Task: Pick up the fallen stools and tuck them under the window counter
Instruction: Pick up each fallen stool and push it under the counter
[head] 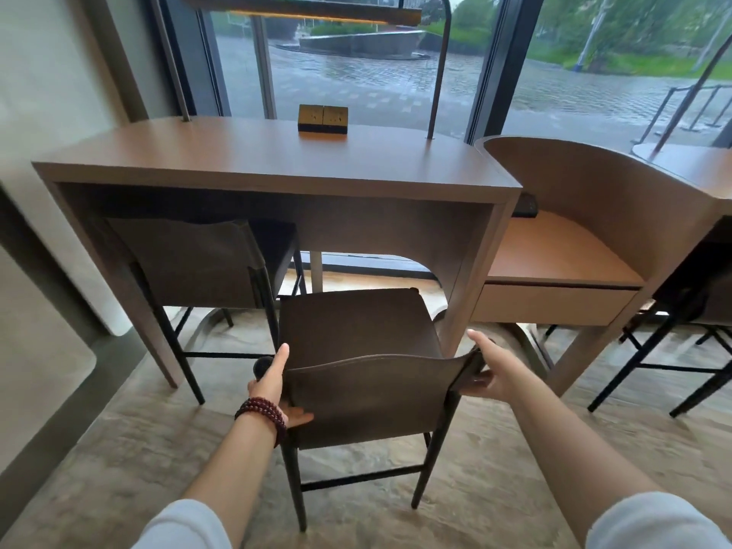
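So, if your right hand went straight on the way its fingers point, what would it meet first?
Probably the counter's right side panel, just beyond the stool back the right hand grips; depth is unclear.

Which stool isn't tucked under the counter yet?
The middle stool, held by the left hand and right hand; the left stool already sits under the counter.
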Motion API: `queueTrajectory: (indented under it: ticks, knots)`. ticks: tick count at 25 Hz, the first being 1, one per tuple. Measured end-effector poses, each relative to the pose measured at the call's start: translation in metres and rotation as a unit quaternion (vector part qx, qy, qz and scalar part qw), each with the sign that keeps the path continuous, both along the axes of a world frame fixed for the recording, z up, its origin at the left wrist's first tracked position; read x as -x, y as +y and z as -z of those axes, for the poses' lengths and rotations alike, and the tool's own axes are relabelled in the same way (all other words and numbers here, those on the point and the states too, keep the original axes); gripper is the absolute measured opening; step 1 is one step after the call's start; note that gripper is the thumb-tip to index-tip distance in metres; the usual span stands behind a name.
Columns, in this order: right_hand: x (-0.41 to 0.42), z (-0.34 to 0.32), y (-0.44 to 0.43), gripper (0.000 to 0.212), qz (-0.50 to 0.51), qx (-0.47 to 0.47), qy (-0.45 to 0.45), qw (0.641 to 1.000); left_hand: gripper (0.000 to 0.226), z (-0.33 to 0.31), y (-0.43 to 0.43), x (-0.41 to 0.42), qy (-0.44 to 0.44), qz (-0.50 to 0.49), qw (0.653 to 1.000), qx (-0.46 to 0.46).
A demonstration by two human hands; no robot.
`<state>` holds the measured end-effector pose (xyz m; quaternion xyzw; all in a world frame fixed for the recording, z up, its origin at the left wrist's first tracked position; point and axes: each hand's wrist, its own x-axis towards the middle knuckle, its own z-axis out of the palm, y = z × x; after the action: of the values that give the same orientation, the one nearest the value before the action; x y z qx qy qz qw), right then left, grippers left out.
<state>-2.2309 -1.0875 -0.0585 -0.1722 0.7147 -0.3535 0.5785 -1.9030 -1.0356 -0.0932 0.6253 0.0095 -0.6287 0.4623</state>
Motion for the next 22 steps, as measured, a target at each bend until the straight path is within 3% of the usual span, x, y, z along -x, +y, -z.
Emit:
queueTrajectory:
  ticks: [3,6,11,16,22]
  knots:
    - [-0.001,0.017,-0.011,0.041,0.017,0.013,-0.003,1.0,0.081,0.001,-0.006,0.01,-0.022,-0.079,0.996,0.02]
    - [-0.002,0.025,-0.014,0.031,0.019,0.021,-0.085,0.996,0.067,0.003,-0.007,0.011,-0.006,-0.096,0.994,0.054]
    - [-0.002,0.036,-0.02,0.038,0.098,0.093,-0.086,0.987,0.048,0.005,-0.01,0.014,-0.037,-0.152,0.984,0.086]
    - [0.002,0.031,-0.028,0.041,0.105,0.103,-0.094,0.985,0.05,-0.002,-0.024,0.015,-0.039,-0.152,0.982,0.101]
    - [0.025,0.027,-0.068,0.023,0.114,0.117,-0.096,0.982,0.054,-0.017,-0.072,0.04,-0.036,-0.129,0.984,0.12]
